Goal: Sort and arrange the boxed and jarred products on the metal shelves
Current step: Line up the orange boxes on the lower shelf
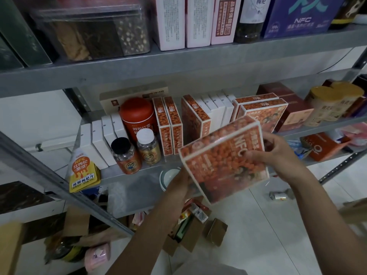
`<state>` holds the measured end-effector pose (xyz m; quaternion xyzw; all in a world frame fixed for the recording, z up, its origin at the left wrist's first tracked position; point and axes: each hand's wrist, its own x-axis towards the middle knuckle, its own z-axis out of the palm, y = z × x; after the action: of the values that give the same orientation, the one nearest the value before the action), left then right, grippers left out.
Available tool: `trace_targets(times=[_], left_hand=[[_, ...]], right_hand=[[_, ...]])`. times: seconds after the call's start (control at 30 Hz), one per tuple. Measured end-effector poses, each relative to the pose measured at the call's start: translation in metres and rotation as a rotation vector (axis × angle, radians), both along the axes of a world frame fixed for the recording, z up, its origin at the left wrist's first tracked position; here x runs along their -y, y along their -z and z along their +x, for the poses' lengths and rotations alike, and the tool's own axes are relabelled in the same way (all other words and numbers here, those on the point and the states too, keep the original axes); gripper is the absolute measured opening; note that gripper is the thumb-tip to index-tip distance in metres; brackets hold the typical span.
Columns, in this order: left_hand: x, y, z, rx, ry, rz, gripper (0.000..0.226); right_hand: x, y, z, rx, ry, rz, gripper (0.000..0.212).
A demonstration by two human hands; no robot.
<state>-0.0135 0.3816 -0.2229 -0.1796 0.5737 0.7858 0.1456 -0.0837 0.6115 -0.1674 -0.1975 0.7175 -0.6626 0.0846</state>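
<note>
I hold two stacked orange berry-print boxes (222, 161) in front of the middle metal shelf (127, 175). My left hand (181, 182) grips their lower left edge from behind, mostly hidden by the boxes. My right hand (276, 155) grips the right edge, fingers curled over the front. On the shelf behind stand matching orange boxes (170, 126), white boxes (99, 143), a red canister (137, 116) and two small jars (127, 155), one black-capped and one white-capped (148, 146).
The upper shelf (178, 62) carries pink-white boxes, a clear container and a blue NFC box. Gold-lidded tubs (325, 104) stand at the right. A yellow pouch (83, 171) hangs at the shelf's left edge. Cardboard boxes and a can litter the tiled floor.
</note>
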Motion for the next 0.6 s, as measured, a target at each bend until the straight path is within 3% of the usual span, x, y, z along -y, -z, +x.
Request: trace_targets(times=[0.1, 0.17, 0.27, 0.33, 0.5, 0.6], left_hand=[[-0.002, -0.011, -0.002, -0.197, -0.001, -0.039, 0.066], [-0.002, -0.014, -0.004, -0.292, 0.041, -0.084, 0.084], [-0.003, -0.018, -0.011, -0.292, -0.049, -0.08, 0.051], [-0.002, -0.023, -0.017, -0.225, -0.137, -0.053, 0.035], [0.01, -0.028, -0.034, -0.072, -0.259, 0.147, 0.043], [0.015, -0.03, -0.042, -0.048, -0.261, 0.094, 0.044]], right_hand=[[0.011, 0.006, 0.001, 0.098, 0.089, -0.043, 0.023], [0.022, 0.008, 0.002, 0.172, 0.165, -0.048, 0.018], [0.035, 0.008, 0.003, 0.233, 0.229, -0.039, 0.014], [0.037, 0.007, 0.004, 0.296, 0.205, -0.058, 0.028], [0.034, 0.009, 0.01, 0.419, -0.086, -0.193, 0.061], [0.043, 0.013, 0.015, 0.351, 0.004, -0.216, 0.061]])
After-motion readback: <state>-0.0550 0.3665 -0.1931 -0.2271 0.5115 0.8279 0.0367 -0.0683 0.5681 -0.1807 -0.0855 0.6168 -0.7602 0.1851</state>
